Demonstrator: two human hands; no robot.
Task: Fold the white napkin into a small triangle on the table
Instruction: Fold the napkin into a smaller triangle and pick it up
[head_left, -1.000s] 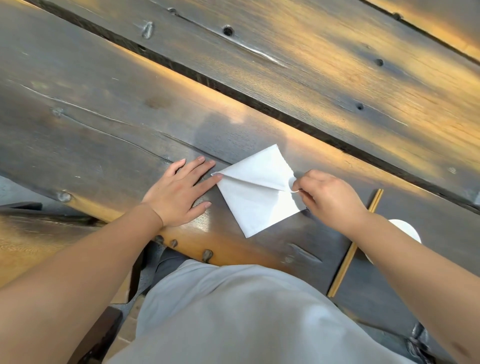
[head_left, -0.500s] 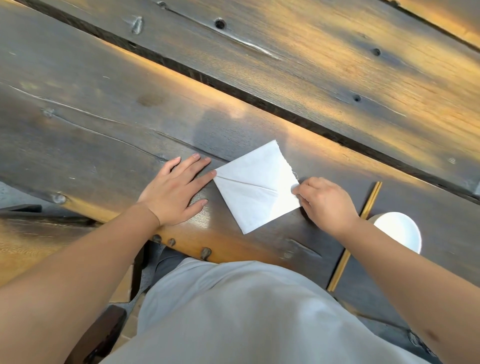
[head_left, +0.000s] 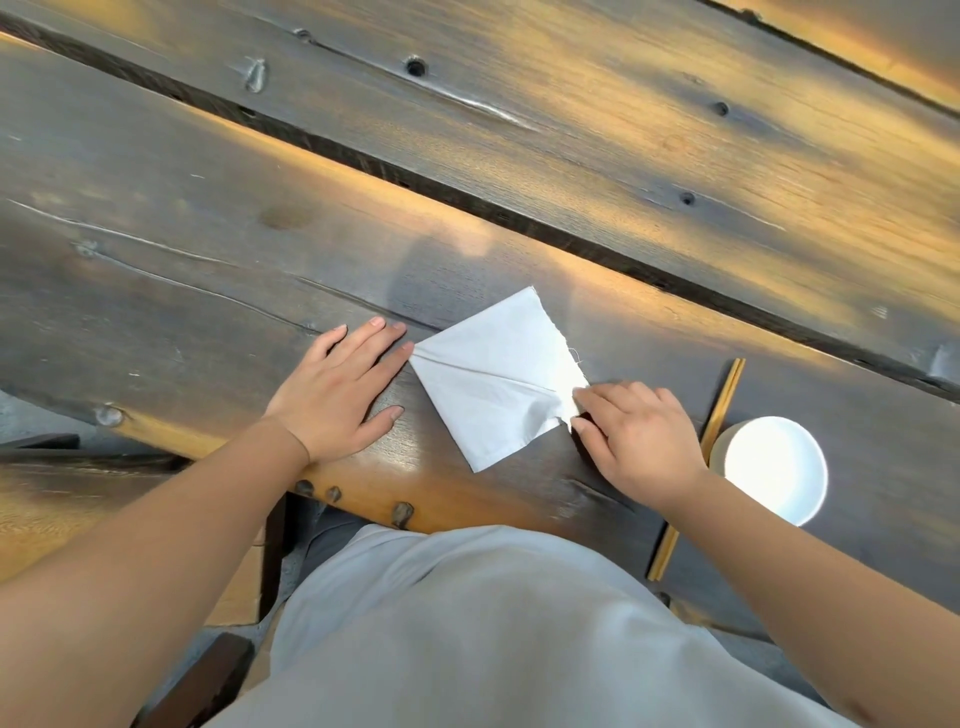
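On the dark plank bench (head_left: 208, 249), near its front edge: white napkin (head_left: 488, 379), folded, diagonal crease showing. Left hand (head_left: 337, 395) flat, fingers spread, index tip touching napkin's left corner. Right hand (head_left: 639, 436), fingers pinched on the right corner. White bowl (head_left: 774, 467) and chopsticks (head_left: 719, 415) just right.

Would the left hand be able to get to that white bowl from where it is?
Probably not easily. The left hand lies flat left of the napkin, while the white bowl sits far right, beyond the right hand and its forearm, which block the path.
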